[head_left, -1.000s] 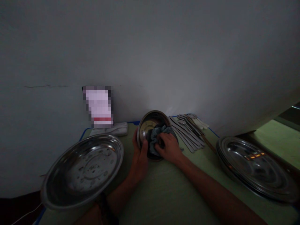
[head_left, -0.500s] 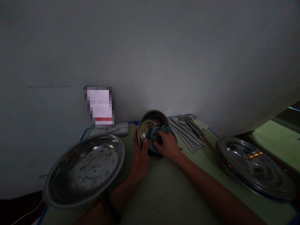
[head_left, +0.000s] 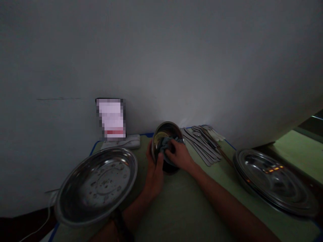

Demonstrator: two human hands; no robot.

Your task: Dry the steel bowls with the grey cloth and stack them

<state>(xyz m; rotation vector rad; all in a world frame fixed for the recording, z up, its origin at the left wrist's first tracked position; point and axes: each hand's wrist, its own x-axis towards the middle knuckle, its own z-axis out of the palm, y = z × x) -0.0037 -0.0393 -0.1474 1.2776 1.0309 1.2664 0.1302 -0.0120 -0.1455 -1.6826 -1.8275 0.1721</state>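
A small steel bowl (head_left: 164,132) is tipped up toward me at the far middle of the green table (head_left: 181,208). My left hand (head_left: 154,171) grips the bowl's left rim, thumb over the edge. My right hand (head_left: 179,157) is closed on a grey-blue cloth (head_left: 165,144) and presses it inside the bowl. Both forearms reach in from the bottom of the view.
A large steel plate (head_left: 97,185) with specks on it sits at the left. A stack of steel plates (head_left: 275,179) lies at the right. Several pieces of cutlery (head_left: 204,143) lie beyond the bowl by the wall. A folded white cloth (head_left: 122,144) and a blurred card (head_left: 111,119) stand at the back left.
My right hand has pushed the cloth deeper into the bowl, and less of the cloth shows. The view has shifted slightly, so everything sits a little lower and to the right.
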